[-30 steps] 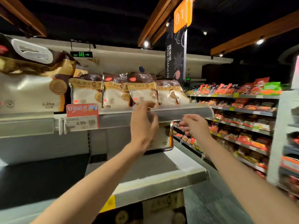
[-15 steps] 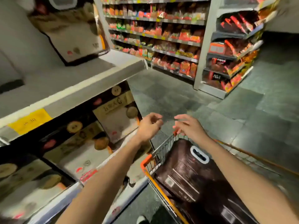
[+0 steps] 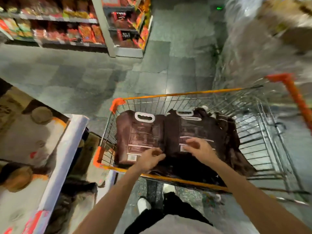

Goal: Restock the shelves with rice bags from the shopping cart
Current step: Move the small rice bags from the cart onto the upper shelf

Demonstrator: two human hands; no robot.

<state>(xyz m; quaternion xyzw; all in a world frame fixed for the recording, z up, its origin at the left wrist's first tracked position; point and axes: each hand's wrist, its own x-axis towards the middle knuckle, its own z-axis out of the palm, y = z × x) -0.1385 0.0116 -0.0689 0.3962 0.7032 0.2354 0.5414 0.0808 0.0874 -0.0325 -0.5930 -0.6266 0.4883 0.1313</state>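
Rice bags in the shopping cart, both hands over them, none lifted yet
Bags lie flat, backs up, handles at the far end, likely stacked so for easy lifting. Left hand, fingers loosely curled, is over the seam between the top two; right hand, fingers spread, is over the right bag's label; neither grips anything. Count: two bags on top, three handles showing, so at least three; one cart; shelf just left

Nothing is legible: the white print on the rice bags at centre and on the shelf packets at upper centre is blurred.
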